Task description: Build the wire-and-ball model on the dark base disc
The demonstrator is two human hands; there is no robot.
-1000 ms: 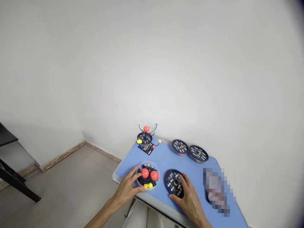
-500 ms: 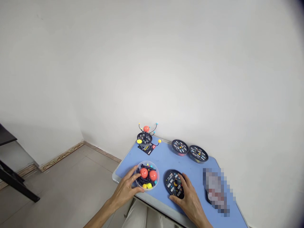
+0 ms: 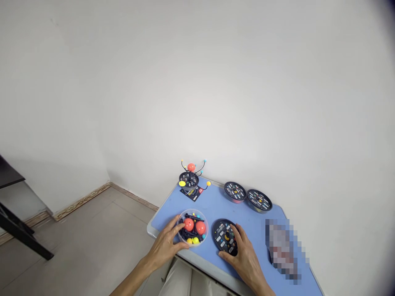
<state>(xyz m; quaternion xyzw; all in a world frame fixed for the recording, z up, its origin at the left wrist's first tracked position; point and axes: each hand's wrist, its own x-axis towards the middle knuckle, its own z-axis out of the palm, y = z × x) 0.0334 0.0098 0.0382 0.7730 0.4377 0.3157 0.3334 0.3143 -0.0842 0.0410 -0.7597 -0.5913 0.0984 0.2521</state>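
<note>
My left hand (image 3: 169, 241) curls round the left side of a clear round plastic tub (image 3: 206, 239), thumb at its near rim and fingers at the far-left rim. Inside the tub lie two red balls (image 3: 200, 228), yellow balls (image 3: 195, 240), small blue pieces and black rods (image 3: 195, 217). To the right, a black round lid (image 3: 219, 237) with printed labels and a yellow crescent rests on the table. My right hand (image 3: 245, 257) grips the lid's right side, its fingers on the far-right part and thumb at the near edge.
On the blue table (image 3: 212, 205), an assembled planet model (image 3: 189, 179) stands at the back left, on or beside a black card (image 3: 195, 197). Two closed tubs with black lids (image 3: 235, 191) sit along the wall. A pixelated item (image 3: 282, 248) lies at right.
The black lid and my right hand have shifted slightly left, toward the tub. My left hand keeps its hold on the tub. The whole view has moved a little.
</note>
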